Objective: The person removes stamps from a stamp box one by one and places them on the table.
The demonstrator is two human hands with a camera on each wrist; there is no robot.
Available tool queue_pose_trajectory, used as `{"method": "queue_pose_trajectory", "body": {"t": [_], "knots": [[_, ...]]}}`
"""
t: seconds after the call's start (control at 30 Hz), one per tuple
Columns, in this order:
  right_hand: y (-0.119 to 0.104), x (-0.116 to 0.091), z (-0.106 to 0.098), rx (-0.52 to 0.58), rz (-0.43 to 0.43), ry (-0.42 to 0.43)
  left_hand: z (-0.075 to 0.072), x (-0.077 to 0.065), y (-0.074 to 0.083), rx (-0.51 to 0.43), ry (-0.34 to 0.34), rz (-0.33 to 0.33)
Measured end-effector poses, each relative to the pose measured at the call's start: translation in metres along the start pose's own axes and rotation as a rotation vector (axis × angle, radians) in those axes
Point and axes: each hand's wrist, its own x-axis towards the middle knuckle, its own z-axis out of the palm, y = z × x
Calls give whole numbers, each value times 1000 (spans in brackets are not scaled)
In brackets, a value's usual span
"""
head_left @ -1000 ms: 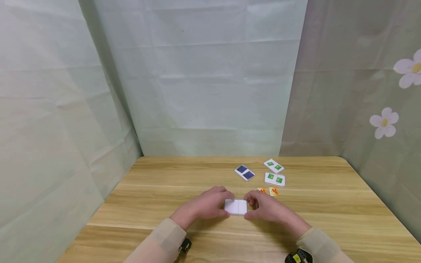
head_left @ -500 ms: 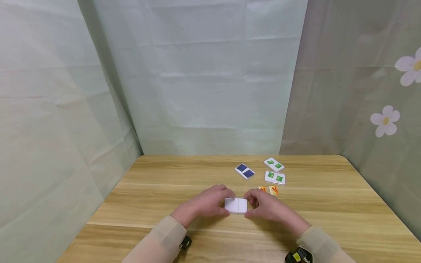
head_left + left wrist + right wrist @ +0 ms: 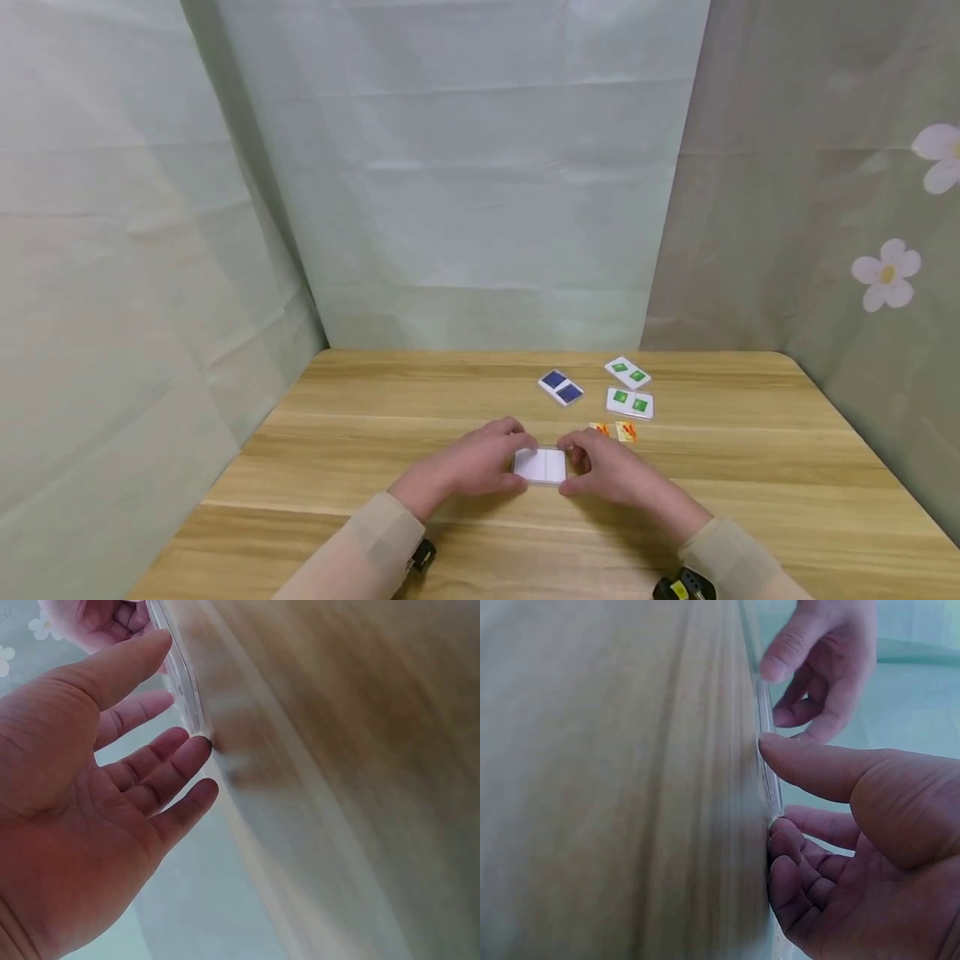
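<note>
A white rectangular card (image 3: pixel 540 467) with a clear rim and a faint line across its middle lies flat on the wooden table. My left hand (image 3: pixel 483 460) holds its left end, thumb on the near edge and fingers at the far edge. At the right end, my right hand (image 3: pixel 611 469) grips it the same way, its other fingers curled under the palm. From the right wrist, the card's clear edge (image 3: pixel 769 761) shows low against the tabletop, with the thumb tip on it. The left wrist view has that clear edge (image 3: pixel 184 675) beside the left thumb and fingertips.
Behind the hands lie a card with two dark blue squares (image 3: pixel 561 388) and two cards with green squares, one farther back (image 3: pixel 627 372) and one nearer (image 3: pixel 630 403). Small orange-and-yellow picture squares (image 3: pixel 626 432) sit just beyond the right hand, partly hidden. Cloth curtains surround the table.
Both hands keep their places on the white card. The whole head view shifts slightly, with the table and its cards a little higher in it now.
</note>
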Motion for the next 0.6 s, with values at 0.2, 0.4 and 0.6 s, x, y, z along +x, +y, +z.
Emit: {"method": "queue_pose_trajectory", "body": {"t": [0.2,0.4,0.6], "knots": [[-5,-9,0,-72,-3,43,-2,-8,7,46,6,-27],[-11,-23,2,-185,-97,90,-1,-18,14,142,47,3],[-19,-36,6,-309,-129,129,1,-27,22,236,99,51]]}}
